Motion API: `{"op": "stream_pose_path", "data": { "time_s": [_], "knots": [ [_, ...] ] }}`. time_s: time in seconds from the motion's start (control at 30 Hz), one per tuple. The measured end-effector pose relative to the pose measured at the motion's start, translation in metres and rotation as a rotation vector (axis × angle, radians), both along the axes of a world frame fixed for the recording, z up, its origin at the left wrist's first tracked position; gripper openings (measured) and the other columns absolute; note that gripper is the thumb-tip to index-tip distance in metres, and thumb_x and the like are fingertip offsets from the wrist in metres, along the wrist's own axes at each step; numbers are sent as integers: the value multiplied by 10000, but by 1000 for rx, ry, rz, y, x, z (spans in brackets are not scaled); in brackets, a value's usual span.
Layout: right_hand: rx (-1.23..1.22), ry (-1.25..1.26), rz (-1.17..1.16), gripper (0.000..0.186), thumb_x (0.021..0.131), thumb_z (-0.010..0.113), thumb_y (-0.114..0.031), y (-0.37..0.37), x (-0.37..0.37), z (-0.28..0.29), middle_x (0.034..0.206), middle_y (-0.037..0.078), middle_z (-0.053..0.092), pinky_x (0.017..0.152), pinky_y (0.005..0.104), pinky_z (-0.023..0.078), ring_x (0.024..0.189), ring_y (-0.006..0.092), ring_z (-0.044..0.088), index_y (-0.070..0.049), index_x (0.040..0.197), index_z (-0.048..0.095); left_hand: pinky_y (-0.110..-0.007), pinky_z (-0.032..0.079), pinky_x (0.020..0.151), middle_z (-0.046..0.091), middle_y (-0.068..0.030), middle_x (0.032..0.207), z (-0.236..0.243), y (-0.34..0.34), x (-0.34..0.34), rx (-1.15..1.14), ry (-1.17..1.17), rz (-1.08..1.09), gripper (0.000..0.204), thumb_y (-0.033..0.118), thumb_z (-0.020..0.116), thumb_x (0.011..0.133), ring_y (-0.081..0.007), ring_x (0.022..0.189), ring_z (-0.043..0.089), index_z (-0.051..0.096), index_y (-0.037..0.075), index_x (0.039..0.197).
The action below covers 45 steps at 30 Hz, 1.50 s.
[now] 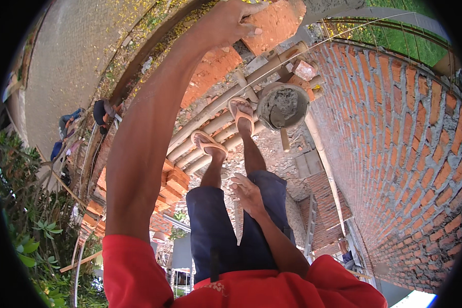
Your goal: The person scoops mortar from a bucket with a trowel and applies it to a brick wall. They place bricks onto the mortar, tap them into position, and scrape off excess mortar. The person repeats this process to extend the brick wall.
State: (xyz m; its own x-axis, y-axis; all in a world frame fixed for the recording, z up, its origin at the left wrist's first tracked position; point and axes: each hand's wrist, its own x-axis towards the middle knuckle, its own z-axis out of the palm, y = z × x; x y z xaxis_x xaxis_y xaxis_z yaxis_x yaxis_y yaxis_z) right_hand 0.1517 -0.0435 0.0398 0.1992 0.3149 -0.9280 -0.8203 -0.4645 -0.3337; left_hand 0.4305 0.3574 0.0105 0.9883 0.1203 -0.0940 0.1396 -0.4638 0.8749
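My left hand (241,21) reaches far forward and grips an orange-red brick (278,26), its thumb and fingers against the near end. The brick lies at the wall top, beside a patch of grey mortar (329,11). Just below it is another brick course (210,74). My right hand (247,196) hangs over my thigh, fingers loosely apart, with nothing visible in it. Ahead of my right foot stands a round pan (262,110) of grey mortar. A trowel (284,134) rests in it, its wooden handle pointing back toward me.
My sandalled feet stand on bamboo poles (215,123), high above the ground. A brick wall (395,128) rises at right. A thin string (344,33) crosses near the held brick. Stacked bricks (172,182) lie left of my legs. Other people (101,114) are below at left.
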Motion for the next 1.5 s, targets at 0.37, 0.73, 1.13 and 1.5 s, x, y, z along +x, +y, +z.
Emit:
{"op": "stream_pose_path", "data": {
  "time_s": [0.37, 0.73, 1.13, 1.5],
  "knots": [
    [25, -10, -31, 601, 1047, 682, -254, -6, -6, -3, 1388, 159, 646, 1043, 311, 534, 1214, 208, 658, 38, 1518, 451, -393, 529, 984, 727, -203, 1229, 20, 5, -3, 188, 10, -42, 477, 81, 697, 925, -304, 1133, 698, 609, 7, 1388],
    [34, 8, -14, 619, 1051, 677, -283, -7, -2, -2, 1402, 159, 629, 1049, 328, 528, 1202, 209, 658, 27, 1532, 442, -450, 405, 1203, 524, -218, 1541, 54, -20, -95, 450, 387, 17, 920, 318, 859, 792, -372, 1428, 501, 444, 18, 1557],
    [37, -25, -10, 515, 1055, 670, -256, -5, 5, 3, 1340, 143, 675, 1067, 320, 499, 1222, 195, 644, 2, 1477, 530, -476, 416, 1192, 502, -197, 1568, 43, -16, -96, 436, 350, 19, 955, 346, 877, 760, -366, 1423, 507, 451, 31, 1555],
    [80, -67, 83, 651, 1074, 612, -393, -6, 18, -2, 1411, 204, 615, 980, 388, 550, 1185, 282, 670, 36, 1532, 439, -528, 573, 932, 618, -204, 1360, 51, -12, -122, 404, 445, 39, 832, 273, 873, 796, -384, 1226, 647, 479, -26, 1466]
  ]
}}
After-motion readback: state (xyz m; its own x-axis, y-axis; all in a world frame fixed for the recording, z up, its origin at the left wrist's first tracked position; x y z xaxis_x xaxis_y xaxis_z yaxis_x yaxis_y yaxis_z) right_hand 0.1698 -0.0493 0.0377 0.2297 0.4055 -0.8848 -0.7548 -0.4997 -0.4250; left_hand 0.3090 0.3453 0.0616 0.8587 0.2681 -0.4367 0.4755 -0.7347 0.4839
